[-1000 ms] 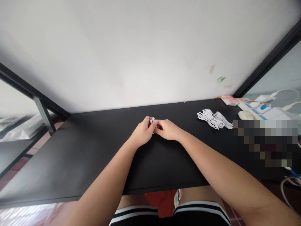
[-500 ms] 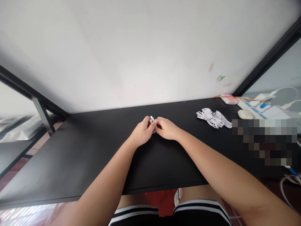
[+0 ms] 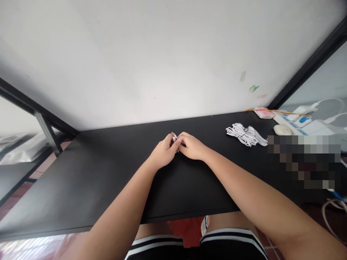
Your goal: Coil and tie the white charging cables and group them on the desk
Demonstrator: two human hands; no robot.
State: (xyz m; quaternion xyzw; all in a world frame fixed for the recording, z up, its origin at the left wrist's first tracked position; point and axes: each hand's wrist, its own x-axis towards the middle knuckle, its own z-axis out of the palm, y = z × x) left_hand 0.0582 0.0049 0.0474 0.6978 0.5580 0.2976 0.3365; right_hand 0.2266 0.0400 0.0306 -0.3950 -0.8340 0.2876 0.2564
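Note:
Above the middle of the black table (image 3: 108,173), my left hand (image 3: 166,150) is closed around a small white cable (image 3: 174,136), which pokes out past the fingertips. My right hand (image 3: 191,146) meets it from the right, its fingers pinched on the same cable by the left thumb. Most of the cable is hidden by the fingers. To the right, a bundle of white cables (image 3: 245,134) bound with a dark tie lies on the table.
A white mouse (image 3: 282,130) and a power strip (image 3: 290,122) with plugged-in white adapters are at the right. Behind them sits a pink and white box (image 3: 264,113). A white wall (image 3: 151,65) rises along the table's back edge.
The white piece between my hands has shifted slightly, and less of it sticks up above the fingers. Both hands stay in nearly the same place.

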